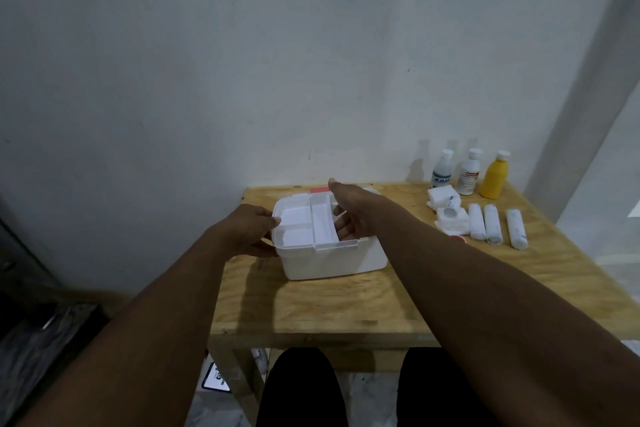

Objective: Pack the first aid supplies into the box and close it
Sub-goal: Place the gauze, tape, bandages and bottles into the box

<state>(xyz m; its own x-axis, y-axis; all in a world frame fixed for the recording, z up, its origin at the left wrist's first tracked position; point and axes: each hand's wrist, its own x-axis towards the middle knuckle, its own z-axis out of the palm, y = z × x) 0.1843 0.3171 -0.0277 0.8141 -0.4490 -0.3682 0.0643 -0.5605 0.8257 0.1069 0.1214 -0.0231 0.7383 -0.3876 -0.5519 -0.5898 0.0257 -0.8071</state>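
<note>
A white first aid box (332, 258) stands open on the wooden table (346, 305), with a divided white inner tray (304, 225) across its left part. Its lid (320, 190), with a red patch, lies back behind it. My left hand (247, 229) grips the box's left side, thumb on the rim and fingers down the wall. My right hand (349, 215) reaches into the box's right part; its fingers lie apart beside the tray's right edge and the thumb points up. Three bandage rolls (491, 227), gauze packs (445, 199) and three bottles (471, 172) lie to the right.
The bottles, one of them yellow (494, 177), stand against the wall at the table's back right corner. A small red object (459, 238) peeks out beside my right forearm. The table's front edge is close to my knees. A dark object lies on the floor to the left.
</note>
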